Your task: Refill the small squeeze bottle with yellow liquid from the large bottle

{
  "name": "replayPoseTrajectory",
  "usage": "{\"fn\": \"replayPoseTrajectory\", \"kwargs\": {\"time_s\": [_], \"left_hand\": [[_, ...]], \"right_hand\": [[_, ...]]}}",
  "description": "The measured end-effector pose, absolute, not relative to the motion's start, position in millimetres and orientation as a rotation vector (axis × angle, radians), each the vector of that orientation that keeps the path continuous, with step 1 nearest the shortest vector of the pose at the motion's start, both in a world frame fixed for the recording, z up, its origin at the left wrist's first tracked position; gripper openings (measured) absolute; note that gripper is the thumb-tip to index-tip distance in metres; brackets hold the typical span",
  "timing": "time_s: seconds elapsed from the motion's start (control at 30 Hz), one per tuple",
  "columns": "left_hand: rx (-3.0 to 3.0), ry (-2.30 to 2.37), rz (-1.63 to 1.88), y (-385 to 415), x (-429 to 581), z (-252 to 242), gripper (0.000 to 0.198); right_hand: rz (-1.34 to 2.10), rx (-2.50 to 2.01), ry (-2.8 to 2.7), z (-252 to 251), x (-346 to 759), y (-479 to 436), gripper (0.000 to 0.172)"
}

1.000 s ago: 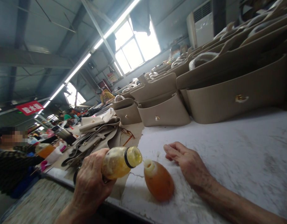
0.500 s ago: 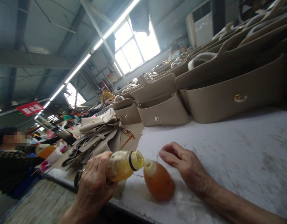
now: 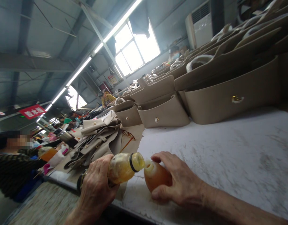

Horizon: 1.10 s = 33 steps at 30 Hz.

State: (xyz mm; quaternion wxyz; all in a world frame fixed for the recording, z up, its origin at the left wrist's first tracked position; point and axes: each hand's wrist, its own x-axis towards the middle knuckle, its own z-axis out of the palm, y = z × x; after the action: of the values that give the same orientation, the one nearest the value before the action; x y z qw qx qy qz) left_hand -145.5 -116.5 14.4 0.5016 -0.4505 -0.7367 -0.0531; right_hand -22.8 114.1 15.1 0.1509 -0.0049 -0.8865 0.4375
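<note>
Since the earlier frame, the right hand (image 3: 179,184) is no longer lying flat on the white tabletop (image 3: 228,156) but is wrapping its fingers around the orange bottle (image 3: 155,181) standing near the table's front edge. Meanwhile the left hand (image 3: 97,187) is gripping the yellowish bottle (image 3: 122,167) firmly around its body, tilting its open mouth right beside the orange bottle's neck. Nothing seems to be pouring yet, so the bottles are lined up while any transfer looks still undone.
</note>
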Motion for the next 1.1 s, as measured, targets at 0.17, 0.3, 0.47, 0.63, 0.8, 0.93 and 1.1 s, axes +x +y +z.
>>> {"fn": "replayPoseTrajectory", "kwargs": {"time_s": [0.17, 0.3, 0.47, 0.63, 0.8, 0.93, 1.1], "left_hand": [[-1.08, -1.774, -0.123, -117.9, -145.0, 10.3, 0.042], [-1.049, -1.802, -0.136, -118.5, -145.1, 5.6, 0.043], [-1.005, -1.848, -0.161, -120.7, -140.5, -1.4, 0.046], [-1.019, -1.924, -0.161, -127.7, -136.3, -11.8, 0.051], [-1.025, -2.027, -0.166, -132.8, -135.7, -15.9, 0.057], [-1.036, -1.985, -0.155, -134.5, -135.7, -12.7, 0.058], [-0.982, -2.07, -0.254, -134.7, -134.5, -4.7, 0.057]], "right_hand": [[1.119, -0.015, -2.675, 11.9, -21.6, 111.2, 0.072], [1.092, -0.011, -2.658, 9.8, -20.7, 110.3, 0.055], [1.082, 0.022, -2.63, 6.8, -21.3, 110.4, 0.053], [1.086, 0.029, -2.626, 5.8, -20.7, 110.0, 0.052], [1.113, 0.022, -2.63, 9.5, -20.4, 109.9, 0.05], [1.109, 0.005, -2.648, 11.7, -19.3, 109.3, 0.05], [1.095, -0.016, -2.663, 13.3, -17.8, 108.0, 0.05]]}}
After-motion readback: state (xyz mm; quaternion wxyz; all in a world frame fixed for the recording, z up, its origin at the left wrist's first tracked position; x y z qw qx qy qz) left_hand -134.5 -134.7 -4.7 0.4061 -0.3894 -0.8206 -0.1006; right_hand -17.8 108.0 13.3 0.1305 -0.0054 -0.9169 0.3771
